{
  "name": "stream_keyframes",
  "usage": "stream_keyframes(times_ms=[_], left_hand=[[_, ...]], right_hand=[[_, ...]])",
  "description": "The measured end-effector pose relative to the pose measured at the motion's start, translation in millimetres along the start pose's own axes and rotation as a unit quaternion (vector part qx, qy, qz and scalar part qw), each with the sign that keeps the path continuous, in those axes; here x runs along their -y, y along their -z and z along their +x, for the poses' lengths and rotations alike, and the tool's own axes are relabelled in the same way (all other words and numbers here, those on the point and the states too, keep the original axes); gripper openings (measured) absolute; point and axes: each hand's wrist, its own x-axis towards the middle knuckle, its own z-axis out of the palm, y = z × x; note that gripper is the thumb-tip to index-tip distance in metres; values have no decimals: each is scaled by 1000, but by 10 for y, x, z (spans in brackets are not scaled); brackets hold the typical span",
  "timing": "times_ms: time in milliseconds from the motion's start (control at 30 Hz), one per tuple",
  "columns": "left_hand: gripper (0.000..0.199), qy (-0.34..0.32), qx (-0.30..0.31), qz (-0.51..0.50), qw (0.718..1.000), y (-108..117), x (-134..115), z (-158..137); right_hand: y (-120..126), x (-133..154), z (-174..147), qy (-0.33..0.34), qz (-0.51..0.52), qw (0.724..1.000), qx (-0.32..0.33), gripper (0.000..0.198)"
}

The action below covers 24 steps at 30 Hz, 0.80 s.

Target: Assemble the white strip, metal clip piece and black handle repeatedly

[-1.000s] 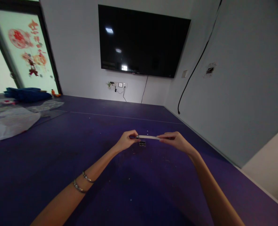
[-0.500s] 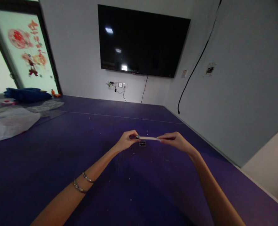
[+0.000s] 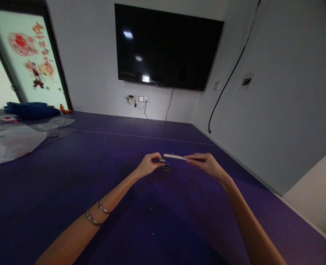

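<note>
My right hand pinches the near end of a thin, pale, slightly bent stick with a rounded tip, which points left. My left hand holds a small shiny silvery piece between thumb and fingertips; its kind is too small to make out. The stick's tip is just above the silvery piece, with a small gap between them. Directly below my left fingertips, a small dark object with light markings appears against the purple surface.
Crumpled clear plastic and a dark blue cloth bundle lie at the left. A large television hangs on the far wall above sockets. A black cable dangles along the right wall. Small white specks dot the surface.
My right hand has raised the stick's left end slightly, away from the silvery piece in my left hand. My left hand has stayed nearly still.
</note>
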Motion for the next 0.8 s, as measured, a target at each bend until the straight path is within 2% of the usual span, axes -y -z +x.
stream_keyframes(times_ms=[133, 267, 400, 500, 633, 733, 800], left_hand=[[15, 9, 10, -5, 1000, -1, -6, -3], [18, 8, -5, -1, 1000, -6, -33, -6], [15, 15, 11, -7, 1000, -17, -39, -11], [17, 14, 3, -2, 1000, -21, -36, -16], [16, 19, 15, -12, 1000, -18, -44, -23], [17, 11, 11, -13, 1000, -14, -37, -22], [16, 8, 14, -11, 1000, -13, -26, -21]], right_hand=[[-63, 9, 15, 7, -13, 997, 76, 27], [-78, 7, 19, 9, -3, 1000, 15, 27], [-66, 18, 16, 14, -17, 998, 59, 27], [-65, 50, 13, 23, -25, 999, 15, 27], [-67, 117, 5, 24, -32, 997, 71, 25], [-67, 145, 1, 23, -29, 999, 37, 25], [-65, 142, 1, 19, -31, 998, 49, 25]])
